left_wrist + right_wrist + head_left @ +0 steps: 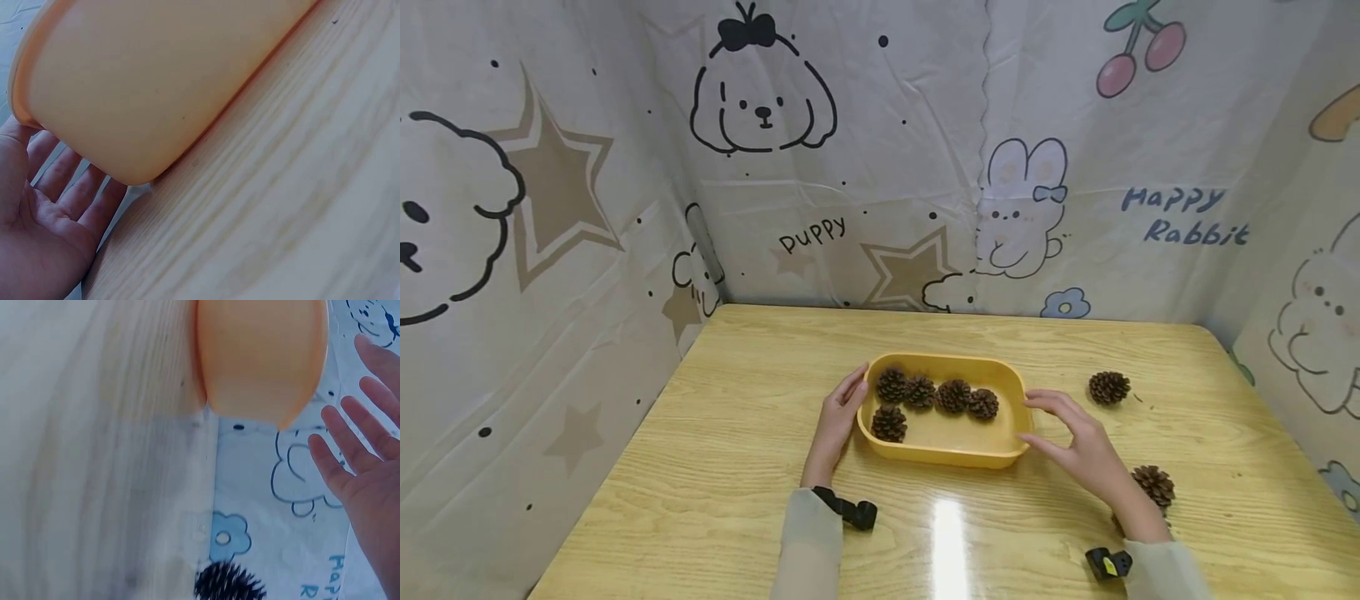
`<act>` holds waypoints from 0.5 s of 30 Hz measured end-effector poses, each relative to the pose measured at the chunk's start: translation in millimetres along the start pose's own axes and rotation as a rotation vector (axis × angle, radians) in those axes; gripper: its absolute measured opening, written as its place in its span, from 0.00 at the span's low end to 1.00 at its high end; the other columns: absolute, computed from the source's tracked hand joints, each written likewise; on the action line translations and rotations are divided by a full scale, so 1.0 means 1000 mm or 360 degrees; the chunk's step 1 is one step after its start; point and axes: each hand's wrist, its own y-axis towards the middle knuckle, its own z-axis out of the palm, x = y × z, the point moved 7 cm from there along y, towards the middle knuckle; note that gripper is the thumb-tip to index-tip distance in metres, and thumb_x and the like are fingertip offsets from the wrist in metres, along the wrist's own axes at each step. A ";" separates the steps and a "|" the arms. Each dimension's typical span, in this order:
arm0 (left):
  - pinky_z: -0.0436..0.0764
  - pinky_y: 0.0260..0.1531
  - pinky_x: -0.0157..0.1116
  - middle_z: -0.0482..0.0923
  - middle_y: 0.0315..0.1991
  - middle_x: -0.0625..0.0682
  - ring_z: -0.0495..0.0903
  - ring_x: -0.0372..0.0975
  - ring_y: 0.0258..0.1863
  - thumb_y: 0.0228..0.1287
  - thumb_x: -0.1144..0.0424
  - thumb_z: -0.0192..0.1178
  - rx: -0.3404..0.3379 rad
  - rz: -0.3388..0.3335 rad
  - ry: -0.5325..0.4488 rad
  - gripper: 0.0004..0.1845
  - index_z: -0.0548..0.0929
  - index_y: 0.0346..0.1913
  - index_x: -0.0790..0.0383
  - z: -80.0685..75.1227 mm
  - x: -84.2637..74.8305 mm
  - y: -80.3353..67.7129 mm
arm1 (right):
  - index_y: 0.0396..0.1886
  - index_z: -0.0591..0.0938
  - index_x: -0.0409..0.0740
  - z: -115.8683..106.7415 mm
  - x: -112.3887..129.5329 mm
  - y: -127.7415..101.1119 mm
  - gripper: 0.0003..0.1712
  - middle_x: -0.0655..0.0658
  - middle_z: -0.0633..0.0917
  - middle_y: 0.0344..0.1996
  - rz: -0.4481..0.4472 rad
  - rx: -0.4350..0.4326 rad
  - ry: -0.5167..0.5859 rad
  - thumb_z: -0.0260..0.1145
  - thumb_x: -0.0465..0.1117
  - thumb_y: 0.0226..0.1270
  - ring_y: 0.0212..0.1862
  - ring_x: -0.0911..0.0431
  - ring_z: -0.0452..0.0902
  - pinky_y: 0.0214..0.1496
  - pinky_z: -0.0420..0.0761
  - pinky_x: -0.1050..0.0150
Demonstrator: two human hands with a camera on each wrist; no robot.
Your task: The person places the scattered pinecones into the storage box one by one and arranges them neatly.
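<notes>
A yellow plastic bin point(951, 457) stands on the table, with several brown pine cones point(953, 396) in a row along its back and left side. At the bin's left end is my left hand point(837, 421); its fairly straight fingers lie against the outer wall, and its thumb is by the rim in the left wrist view. My right hand point(1078, 446) is at the opposite end, thumb and fingers spread around the right rim. In the right wrist view its extended fingers point(359, 434) appear apart from the bin wall point(262, 356).
To the right of the bin, a loose pine cone point(1108, 387) lies toward the back. Another pine cone point(1153, 485) is beside my right wrist, with a further one partly hidden under the forearm. A printed cloth point(880, 167) surrounds the wooden table point(745, 400).
</notes>
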 end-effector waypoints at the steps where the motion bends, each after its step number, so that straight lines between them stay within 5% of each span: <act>1: 0.67 0.73 0.44 0.68 0.72 0.52 0.66 0.45 0.72 0.74 0.53 0.53 -0.0002 -0.0004 -0.0005 0.25 0.70 0.71 0.52 0.000 0.000 0.000 | 0.52 0.81 0.34 -0.003 -0.002 -0.002 0.32 0.35 0.81 0.53 0.0007 -0.0006 -0.0012 0.78 0.25 0.41 0.63 0.77 0.66 0.67 0.62 0.87; 15: 0.66 0.73 0.46 0.67 0.72 0.54 0.66 0.47 0.73 0.74 0.52 0.53 0.0004 -0.0005 0.0018 0.27 0.68 0.72 0.53 -0.001 -0.001 -0.001 | 0.50 0.81 0.35 -0.040 -0.018 -0.027 0.31 0.36 0.81 0.52 0.0159 -0.0105 -0.0138 0.77 0.22 0.41 0.62 0.82 0.64 0.61 0.61 0.92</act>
